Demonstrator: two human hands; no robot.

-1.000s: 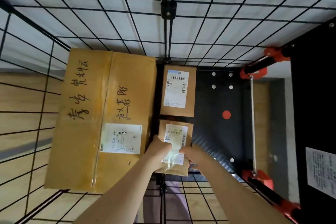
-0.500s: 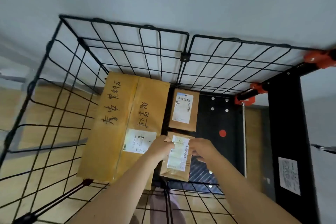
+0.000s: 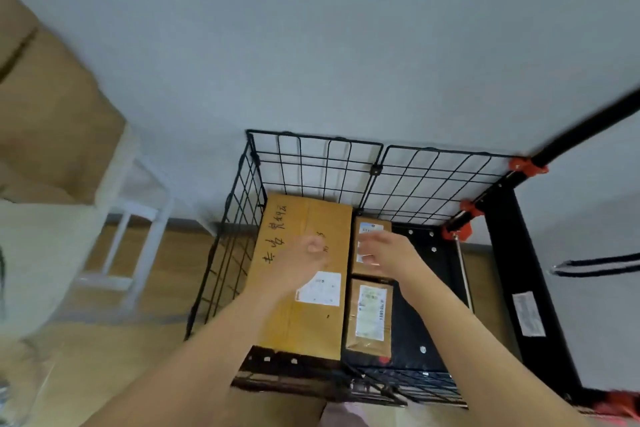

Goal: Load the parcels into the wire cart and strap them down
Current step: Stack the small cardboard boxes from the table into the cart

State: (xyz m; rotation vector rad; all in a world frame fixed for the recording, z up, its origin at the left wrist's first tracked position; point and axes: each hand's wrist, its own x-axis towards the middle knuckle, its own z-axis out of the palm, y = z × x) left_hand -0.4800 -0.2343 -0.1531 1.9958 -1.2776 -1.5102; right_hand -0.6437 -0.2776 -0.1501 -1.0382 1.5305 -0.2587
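The black wire cart (image 3: 374,170) stands below me against a grey wall. A large brown cardboard parcel (image 3: 304,322) with handwriting and a white label lies along its left side. Beside it on the black cart floor (image 3: 415,333) lie two small labelled parcels, the near one (image 3: 370,315) and the far one (image 3: 373,226). Blurred by motion, my left hand (image 3: 304,253) hovers over the large parcel, fingers loosely curled and holding nothing. Over the far small parcel my right hand (image 3: 384,250) is held with fingers extended, covering part of it. Neither hand touches a parcel.
Orange clamps (image 3: 526,166) join the wire panels to the cart's black frame (image 3: 512,288) on the right. A black strap (image 3: 595,267) shows at the right edge. On the left stand a white stool (image 3: 138,218) and blurred cardboard boxes (image 3: 52,114) on a wooden floor (image 3: 166,274).
Both hands have let go of the near small parcel, which now lies in the cart, and have risen above the parcels. My view has pulled up and back.
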